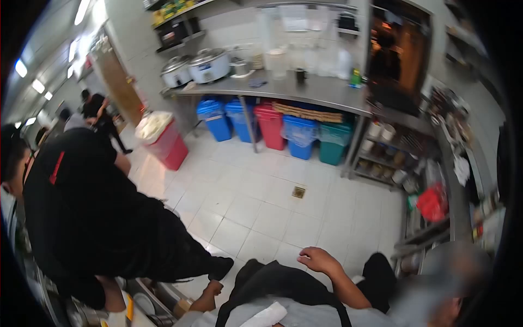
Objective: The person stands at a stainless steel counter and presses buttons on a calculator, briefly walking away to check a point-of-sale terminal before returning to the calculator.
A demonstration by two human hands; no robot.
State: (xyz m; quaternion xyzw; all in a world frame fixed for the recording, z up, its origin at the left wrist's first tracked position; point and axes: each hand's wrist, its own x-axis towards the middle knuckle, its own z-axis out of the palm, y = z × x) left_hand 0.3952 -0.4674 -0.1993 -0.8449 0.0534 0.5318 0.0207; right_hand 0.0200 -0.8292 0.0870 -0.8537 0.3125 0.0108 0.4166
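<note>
At floor centre | right hand (pixel 318 260) held open, empty | left hand (pixel 212 288) curled, grip not discernible | collision risked with co-worker (pixel 92 218) crowding left.

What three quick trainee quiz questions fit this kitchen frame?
1. True or false: two rice cookers stand on the steel counter.
2. What colour is the lined bin standing alone on the floor? A blue, B red, C green.
3. Fill in: the drain lies in the floor in front of the row of ___ under the counter.
Key: 1 true; 2 B; 3 bins.
</note>
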